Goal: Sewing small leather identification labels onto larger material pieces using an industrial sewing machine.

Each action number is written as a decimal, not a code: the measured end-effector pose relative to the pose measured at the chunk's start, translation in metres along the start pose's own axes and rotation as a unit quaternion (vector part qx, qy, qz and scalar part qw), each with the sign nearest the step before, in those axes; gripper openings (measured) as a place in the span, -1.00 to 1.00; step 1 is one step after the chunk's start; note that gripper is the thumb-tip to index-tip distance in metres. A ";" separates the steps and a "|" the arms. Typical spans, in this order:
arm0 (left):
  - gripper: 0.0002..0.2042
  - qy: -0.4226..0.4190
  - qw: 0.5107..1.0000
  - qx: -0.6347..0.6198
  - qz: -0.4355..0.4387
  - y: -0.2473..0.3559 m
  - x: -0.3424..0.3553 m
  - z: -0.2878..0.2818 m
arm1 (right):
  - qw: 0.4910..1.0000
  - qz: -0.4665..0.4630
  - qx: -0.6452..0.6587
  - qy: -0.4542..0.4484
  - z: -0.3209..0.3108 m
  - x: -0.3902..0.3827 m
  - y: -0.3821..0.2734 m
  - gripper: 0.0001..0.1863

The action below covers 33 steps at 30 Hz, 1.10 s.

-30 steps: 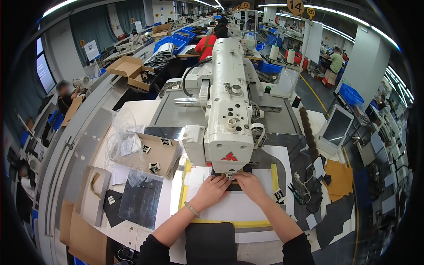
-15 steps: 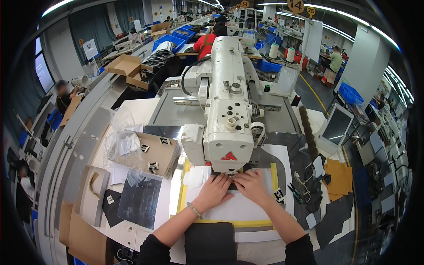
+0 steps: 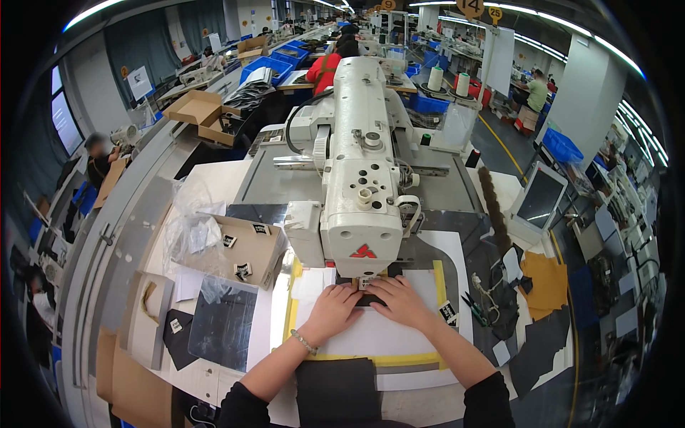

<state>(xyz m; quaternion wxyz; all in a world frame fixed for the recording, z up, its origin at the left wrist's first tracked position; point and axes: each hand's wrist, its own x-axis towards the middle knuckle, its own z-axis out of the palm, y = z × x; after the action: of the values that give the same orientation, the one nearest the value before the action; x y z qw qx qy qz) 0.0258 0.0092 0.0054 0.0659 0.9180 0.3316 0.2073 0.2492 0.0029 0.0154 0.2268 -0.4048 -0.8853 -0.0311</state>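
A small white label with dark lettering sits on a piece of dark cloth, under the head of a big white sewing machine. My left hand reaches in from the lower left, its fingertips at the label's left edge and thumb apart. From the other side, my right hand lays its stretched fingers at the label's right edge, thumb spread toward the cloth. Both hands rest over a white sheet framed with yellow tape. The fingertips partly hide the cloth.
Left of the machine stands a shallow cardboard box holding several labels, beside crumpled clear plastic. Green-handled snips, another label and mustard cloth lie to the right. Black cloth is at the near edge. A screen stands at right.
My hands have parted slightly, the left drawing a little left and toward me, showing more of the label. The whole view has shifted slightly.
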 end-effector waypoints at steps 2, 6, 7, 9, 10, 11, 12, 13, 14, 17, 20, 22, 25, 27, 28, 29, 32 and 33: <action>-0.38 0.026 0.999 -0.015 -0.045 -0.004 0.005 -0.007 | 0.999 -0.015 0.033 -0.025 0.004 -0.001 0.006 -0.58; -0.28 -0.026 0.998 0.026 -0.050 -0.017 0.009 -0.011 | 0.997 -0.012 0.057 -0.046 0.006 0.002 0.009 -0.58; -0.25 -0.026 0.998 0.034 -0.056 -0.018 0.009 -0.010 | 0.996 -0.008 0.065 -0.057 0.006 0.002 0.009 -0.58; -0.22 -0.028 0.997 0.042 -0.060 -0.018 0.009 -0.008 | 0.995 -0.002 0.073 -0.069 0.006 0.002 0.011 -0.57; -0.18 -0.041 0.995 0.064 -0.066 -0.016 0.010 -0.008 | 0.995 -0.002 0.071 -0.076 0.006 0.001 0.013 -0.57; -0.14 -0.054 0.992 0.085 -0.073 -0.015 0.010 -0.008 | 0.994 -0.003 0.069 -0.084 0.007 0.000 0.015 -0.57; -0.14 -0.055 0.992 0.085 -0.073 -0.014 0.011 -0.008 | 0.994 -0.002 0.069 -0.085 0.007 -0.001 0.016 -0.57; -0.14 -0.045 0.993 0.091 -0.067 -0.014 0.012 -0.008 | 0.994 0.000 0.067 -0.087 0.008 -0.001 0.017 -0.55; -0.14 -0.036 0.993 0.097 -0.062 -0.014 0.012 -0.008 | 0.994 0.003 0.066 -0.090 0.008 -0.001 0.017 -0.53; -0.13 -0.060 0.990 0.101 -0.073 -0.013 0.013 -0.010 | 0.993 -0.011 0.047 -0.106 0.003 0.004 0.019 -0.55; -0.13 -0.040 0.992 0.100 -0.059 -0.014 0.014 -0.012 | 0.994 -0.037 0.044 -0.098 0.000 0.009 0.023 -0.54; -0.13 -0.043 0.993 0.098 -0.058 -0.016 0.014 -0.013 | 0.993 -0.042 0.042 -0.098 0.002 0.011 0.025 -0.54; -0.13 -0.048 0.993 0.097 -0.057 -0.016 0.015 -0.014 | 0.993 -0.047 0.041 -0.099 0.003 0.011 0.026 -0.54; -0.13 -0.051 0.993 0.096 -0.056 -0.016 0.015 -0.014 | 0.993 -0.045 0.041 -0.100 0.005 0.009 0.027 -0.53; -0.13 -0.048 0.993 0.098 -0.054 -0.016 0.015 -0.014 | 0.994 -0.048 0.048 -0.089 0.006 0.006 0.027 -0.52; -0.13 -0.044 0.993 0.101 -0.052 -0.016 0.015 -0.014 | 0.994 -0.051 0.054 -0.078 0.007 0.005 0.028 -0.51; -0.13 -0.044 0.992 0.103 -0.054 -0.016 0.014 -0.013 | 0.994 -0.043 0.057 -0.080 0.004 0.002 0.027 -0.50; -0.13 -0.045 0.992 0.103 -0.053 -0.016 0.014 -0.013 | 0.994 -0.041 0.057 -0.079 0.004 0.002 0.027 -0.50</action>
<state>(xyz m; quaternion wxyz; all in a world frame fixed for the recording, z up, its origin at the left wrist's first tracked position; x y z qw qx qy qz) 0.0206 0.0299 0.0175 -0.0034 0.9094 0.3961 0.1271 0.2662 0.0233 0.0092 0.1770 -0.3556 -0.9168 0.0420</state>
